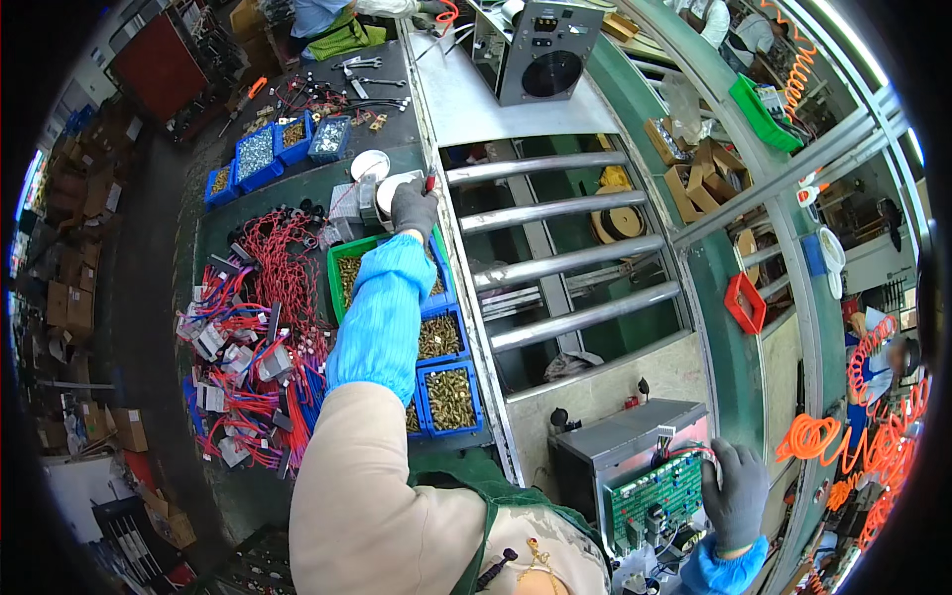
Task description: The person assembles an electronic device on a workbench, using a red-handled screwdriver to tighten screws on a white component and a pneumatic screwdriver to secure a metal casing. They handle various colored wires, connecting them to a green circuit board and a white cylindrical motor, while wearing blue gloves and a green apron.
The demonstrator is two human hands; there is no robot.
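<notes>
My left hand (415,210), in a dark grey glove, reaches forward to the white round tubs (392,190) beside the conveyor's edge. Its fingers are closed around something I cannot make out; a small red piece (430,184) shows at the fingertips. My right hand (738,492), also gloved, is at the right edge of a green circuit board (654,496). Its fingers bend in around the wires (694,452) at the board's top corner. The board stands tilted against a grey metal case (635,433) close to my body.
Blue bins (480,389) and a green bin (335,290) of brass-coloured fasteners stand under my left arm. Bundled red and blue wires (263,347) lie further left. Conveyor rollers (555,253) run ahead, with another metal case (543,55) beyond. Orange coiled hoses (823,436) hang at right.
</notes>
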